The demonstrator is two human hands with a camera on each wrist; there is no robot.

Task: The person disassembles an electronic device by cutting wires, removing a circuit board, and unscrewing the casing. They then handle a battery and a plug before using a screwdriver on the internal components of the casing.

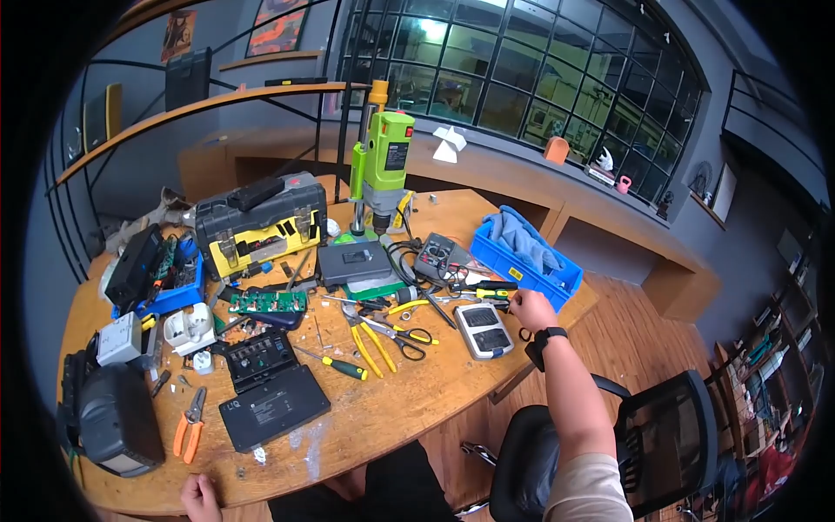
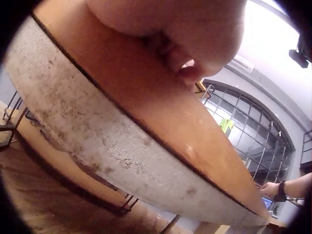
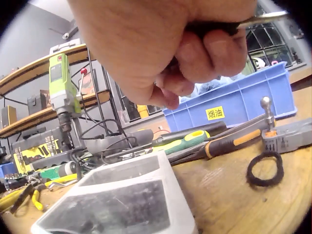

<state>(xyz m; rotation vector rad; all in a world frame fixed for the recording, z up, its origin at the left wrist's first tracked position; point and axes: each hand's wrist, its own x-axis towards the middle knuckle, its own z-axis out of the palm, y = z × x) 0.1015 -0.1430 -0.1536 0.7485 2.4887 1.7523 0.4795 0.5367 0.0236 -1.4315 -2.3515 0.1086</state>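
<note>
My right hand [image 1: 532,311] is above the table's right end, beside the blue crate. In the right wrist view, its curled fingers grip a tool with a dark handle and a shiny metal shaft [image 3: 265,18]; the palm hides most of the handle. Below that hand lie a black fabric ring [image 3: 264,169], a green-and-yellow handle [image 3: 187,142], an orange-and-black handle [image 3: 233,143] and a white case with clear lids [image 1: 484,331]. My left hand [image 1: 200,500] rests at the table's near left edge, fingers loosely curled, holding nothing.
A green drill press [image 1: 387,161] stands at the back near a tool case [image 1: 261,222]. The blue crate [image 1: 548,283] holds cloths. Pliers [image 1: 370,339], scissors [image 1: 404,337], a screwdriver [image 1: 344,365], wire strippers [image 1: 190,426] and a black case [image 1: 274,407] lie across the table.
</note>
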